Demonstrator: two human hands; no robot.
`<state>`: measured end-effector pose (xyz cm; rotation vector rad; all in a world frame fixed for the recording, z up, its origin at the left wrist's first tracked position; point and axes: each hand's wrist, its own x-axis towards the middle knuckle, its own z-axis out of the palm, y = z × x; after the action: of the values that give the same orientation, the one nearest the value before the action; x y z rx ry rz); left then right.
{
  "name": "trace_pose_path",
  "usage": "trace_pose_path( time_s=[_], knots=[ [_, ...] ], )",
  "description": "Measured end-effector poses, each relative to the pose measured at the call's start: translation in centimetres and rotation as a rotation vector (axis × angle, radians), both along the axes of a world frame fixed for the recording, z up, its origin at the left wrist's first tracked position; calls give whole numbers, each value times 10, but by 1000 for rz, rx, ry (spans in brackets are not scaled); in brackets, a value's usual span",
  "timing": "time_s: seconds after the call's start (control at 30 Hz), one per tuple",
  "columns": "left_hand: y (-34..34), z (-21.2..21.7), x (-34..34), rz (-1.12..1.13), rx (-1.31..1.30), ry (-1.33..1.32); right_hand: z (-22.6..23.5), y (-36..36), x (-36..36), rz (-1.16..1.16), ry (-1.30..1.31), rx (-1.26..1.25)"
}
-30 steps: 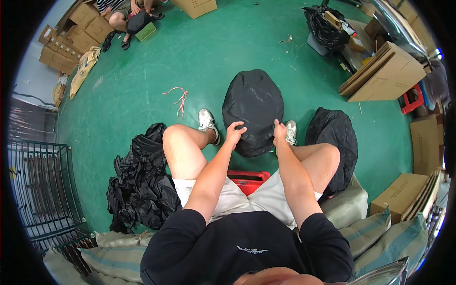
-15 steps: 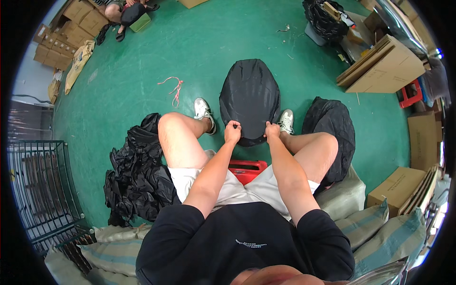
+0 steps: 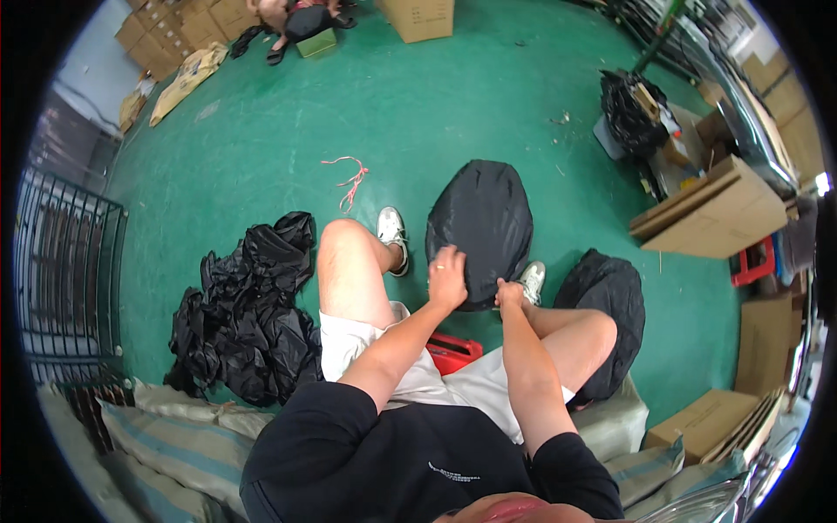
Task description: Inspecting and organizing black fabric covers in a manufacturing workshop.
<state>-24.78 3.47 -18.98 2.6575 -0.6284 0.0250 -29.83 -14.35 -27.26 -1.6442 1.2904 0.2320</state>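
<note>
An oval piece wrapped in black fabric (image 3: 485, 218) stands in front of me between my shoes. My left hand (image 3: 447, 277) lies at its near left side, fingers stretched out and slightly blurred over the cloth. At the near right edge, my right hand (image 3: 511, 294) is closed on the black fabric. Left of my leg is a crumpled heap of black fabric (image 3: 253, 314). By my right knee leans another rounded black-covered piece (image 3: 602, 301), partly hidden by that leg.
A red plastic stool (image 3: 454, 351) is beneath me. Pink string (image 3: 353, 185) lies on the green floor. Cardboard sheets (image 3: 711, 209) and a carton (image 3: 711, 423) are at right, woven sacks (image 3: 174, 436) behind me, a metal rack (image 3: 70, 270) at left. Another person (image 3: 272, 19) sits far off.
My left hand has let go of the near edge and opened over the cloth's left side. My right hand keeps its grip. The whole view has shifted, with the scene now lower.
</note>
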Motion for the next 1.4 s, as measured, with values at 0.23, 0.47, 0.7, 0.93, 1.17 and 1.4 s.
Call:
trace_pose_path(
  time_s=[0.23, 0.47, 0.7, 0.93, 1.17, 1.4],
  knots=[
    [-15, -9, -27, -425, 504, 191, 4, -7, 1, -134, 42, -55],
    [-14, -46, -21, -434, 538, -46, 22, 6, -5, -155, 146, -28],
    [-11, -66, -15, -490, 523, -272, 26, 12, -2, -280, 28, 170],
    [-5, -33, 15, -717, 438, 64, 8, 10, -7, -383, -61, 119],
    [-16, -4, 66, -437, 84, 428, -47, -11, -9, -463, -79, 77],
    [1, -16, 46, -583, 297, 361, -2, -8, 21, -348, -141, -278]
  ],
)
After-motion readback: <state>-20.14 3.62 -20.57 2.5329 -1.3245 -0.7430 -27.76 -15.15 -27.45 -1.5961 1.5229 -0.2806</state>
